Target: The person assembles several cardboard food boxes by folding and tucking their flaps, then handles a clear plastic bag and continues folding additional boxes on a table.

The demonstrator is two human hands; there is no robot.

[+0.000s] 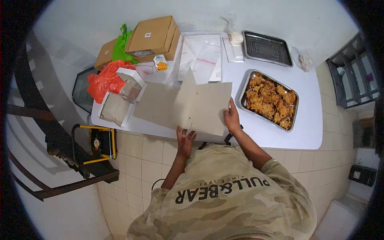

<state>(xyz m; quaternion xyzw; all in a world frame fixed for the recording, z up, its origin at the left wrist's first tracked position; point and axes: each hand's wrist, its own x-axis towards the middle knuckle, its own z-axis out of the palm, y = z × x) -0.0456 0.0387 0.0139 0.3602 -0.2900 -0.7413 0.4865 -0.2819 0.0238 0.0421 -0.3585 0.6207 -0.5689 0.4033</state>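
A flat, creased piece of grey-beige cardboard (208,105) is held up at the table's front edge, with one panel standing up along a fold. My right hand (232,118) grips its right edge, the thumb on the near face and the other fingers mostly hidden behind. At the lower edge, my left hand (185,142) holds the cardboard by its fingertips, palm turned up. To the left lies another grey-beige cardboard panel (156,102), partly covered by the held one. Beside that stands an open white carton (112,110) with a clear window.
A metal tray (243,105) of brown fried food sits on the right of the white table (308,120). Behind it lies a dark tray (268,49). Clear plastic bags (208,60), a brown cardboard box (150,35) and a red plastic bag (106,82) occupy the back and left.
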